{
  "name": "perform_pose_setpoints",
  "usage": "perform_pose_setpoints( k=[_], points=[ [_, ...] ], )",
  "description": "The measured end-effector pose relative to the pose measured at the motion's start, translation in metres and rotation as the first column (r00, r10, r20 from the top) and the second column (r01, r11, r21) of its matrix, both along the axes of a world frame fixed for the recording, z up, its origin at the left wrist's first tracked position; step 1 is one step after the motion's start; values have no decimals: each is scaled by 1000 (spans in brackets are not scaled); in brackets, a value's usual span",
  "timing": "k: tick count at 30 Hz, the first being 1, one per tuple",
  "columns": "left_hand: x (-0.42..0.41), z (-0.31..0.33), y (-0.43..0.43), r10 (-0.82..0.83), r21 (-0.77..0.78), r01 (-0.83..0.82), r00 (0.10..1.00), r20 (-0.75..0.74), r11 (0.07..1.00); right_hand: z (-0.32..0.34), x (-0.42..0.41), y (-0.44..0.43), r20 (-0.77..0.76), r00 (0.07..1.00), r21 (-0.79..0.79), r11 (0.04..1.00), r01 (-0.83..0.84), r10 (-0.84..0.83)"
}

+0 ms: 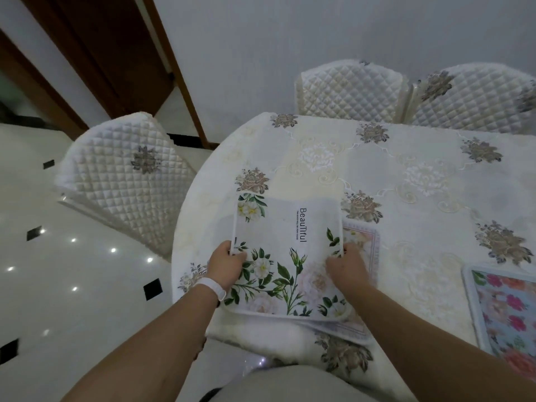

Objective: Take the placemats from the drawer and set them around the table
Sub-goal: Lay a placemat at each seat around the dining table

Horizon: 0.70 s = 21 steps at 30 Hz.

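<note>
Currently: both hands are gripping one placemat at the table's near edge.
Left hand [227, 264]: pinching the left edge of the white mat [285, 256], thumb on top, fingers seemingly under the edge.
Right hand [346, 264]: closing on the mat's right edge the same way.
White mat: printed with green leaves, pale flowers and the word "Beautiful"; lying over the pink mat [364, 242], near corner hanging just past the table rim.
Pink mat: mostly covered, only its right border and lower corner are showing.
Blue mat [506, 311]: already lying flat on the table [406, 181], to the right and apart from the stack.
Chairs: one chair [124, 181] standing at the left end, two more along the far side; those places are still lacking mats.
Step in hand (judgement): lifting the top mat off the stack to carry it to a free seat.
Doing it well: keeping both pinches level so the mat is not sagging, peeling it clear without dragging the pink mat, then laying it square to a chair.
Uncertain: whether further mats are lying under the pink one is not showing.
</note>
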<state>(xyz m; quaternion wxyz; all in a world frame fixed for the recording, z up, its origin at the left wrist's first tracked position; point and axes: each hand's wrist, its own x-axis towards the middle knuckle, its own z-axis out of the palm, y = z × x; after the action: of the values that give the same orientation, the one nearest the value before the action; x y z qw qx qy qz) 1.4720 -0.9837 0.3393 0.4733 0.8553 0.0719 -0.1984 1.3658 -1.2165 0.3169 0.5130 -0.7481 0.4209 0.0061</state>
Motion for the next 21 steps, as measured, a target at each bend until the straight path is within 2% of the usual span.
perform_pose_setpoints(
  k=[5, 10, 18, 21],
  points=[
    [6, 10, 81, 153, -104, -152, 988, -6, 983, 13, 42, 70, 23, 991, -49, 991, -128, 129],
    [13, 19, 196, 308, -211, -301, 951, -1, 930, 33, 85, 174, 58, 965, -119, 962, -246, 254],
    [21, 25, 395, 471, -293, -448, 882, 7, 845, 58, 135, 369, 138, 895, -156, 902, -403, 424],
    [18, 29, 460, 528, -323, -497, 849, 7, 805, 64, 147, 430, 160, 840, -187, 851, -490, 519]
  ],
)
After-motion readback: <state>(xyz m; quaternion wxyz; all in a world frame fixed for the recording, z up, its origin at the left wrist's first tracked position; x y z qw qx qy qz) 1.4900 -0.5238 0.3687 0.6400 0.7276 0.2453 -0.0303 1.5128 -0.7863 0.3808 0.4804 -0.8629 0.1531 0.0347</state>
